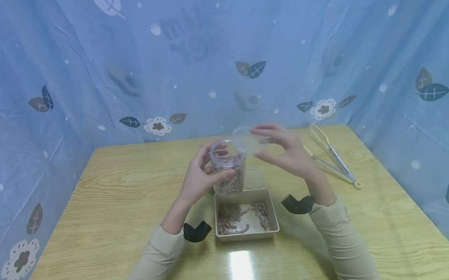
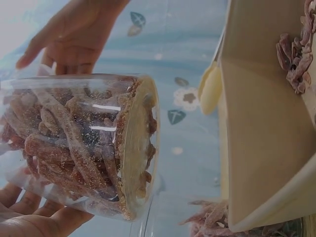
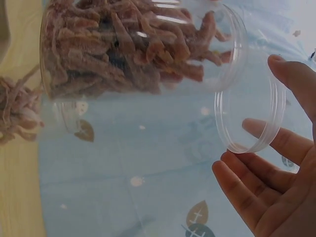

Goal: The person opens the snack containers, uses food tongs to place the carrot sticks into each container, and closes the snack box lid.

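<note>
In my left hand (image 1: pixel 199 177) is a clear plastic jar (image 2: pixel 84 143), gripped round its side and tilted above the tray. Reddish-brown dried strips (image 3: pixel 133 49) fill much of it, and its mouth is uncovered. My right hand (image 1: pixel 290 154) pinches a clear round lid (image 3: pixel 254 111) between thumb and fingers, right beside the jar's mouth. Below the jar sits a beige rectangular tray (image 1: pixel 248 236) with similar strips (image 1: pixel 231 221) lying in two groups at its left and right sides.
Another clear container (image 1: pixel 255 178) stands just behind the tray, with strips at its lower part. Metal tongs with cream tips (image 1: pixel 339 161) lie spread at the right of the wooden table (image 1: pixel 106 202). Blue patterned curtains (image 1: pixel 211 70) enclose the table's back and sides.
</note>
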`<state>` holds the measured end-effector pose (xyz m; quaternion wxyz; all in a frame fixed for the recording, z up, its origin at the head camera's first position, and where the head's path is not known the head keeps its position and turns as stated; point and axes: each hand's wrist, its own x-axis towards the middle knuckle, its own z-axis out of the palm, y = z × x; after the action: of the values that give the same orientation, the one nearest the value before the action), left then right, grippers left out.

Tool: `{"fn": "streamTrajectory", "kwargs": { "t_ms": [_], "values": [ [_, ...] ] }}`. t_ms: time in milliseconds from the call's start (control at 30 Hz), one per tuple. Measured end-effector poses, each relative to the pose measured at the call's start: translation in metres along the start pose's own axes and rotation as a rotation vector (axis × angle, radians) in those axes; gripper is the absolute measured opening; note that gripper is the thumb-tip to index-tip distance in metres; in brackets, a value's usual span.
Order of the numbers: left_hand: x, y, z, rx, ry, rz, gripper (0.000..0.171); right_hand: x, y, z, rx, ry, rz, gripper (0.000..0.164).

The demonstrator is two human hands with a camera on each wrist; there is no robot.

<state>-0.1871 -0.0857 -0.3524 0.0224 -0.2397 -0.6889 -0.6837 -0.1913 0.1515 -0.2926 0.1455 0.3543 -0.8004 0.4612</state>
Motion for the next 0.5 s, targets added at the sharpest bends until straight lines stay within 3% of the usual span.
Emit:
{"fn": "streamTrajectory", "kwargs": {
  "t_ms": [233,500],
  "values": [
    [0.001,-0.001,0.002,0.018,-0.008,-0.016,0.075,-0.001,0.016,0.01,-0.046,-0.05,0.019,0.047],
    [0.0,-0.001,0.003,-0.002,-0.022,-0.021,0.073,0.0,0.021,0.024,0.0,-0.044,-0.069,0.049]
  ]
}}
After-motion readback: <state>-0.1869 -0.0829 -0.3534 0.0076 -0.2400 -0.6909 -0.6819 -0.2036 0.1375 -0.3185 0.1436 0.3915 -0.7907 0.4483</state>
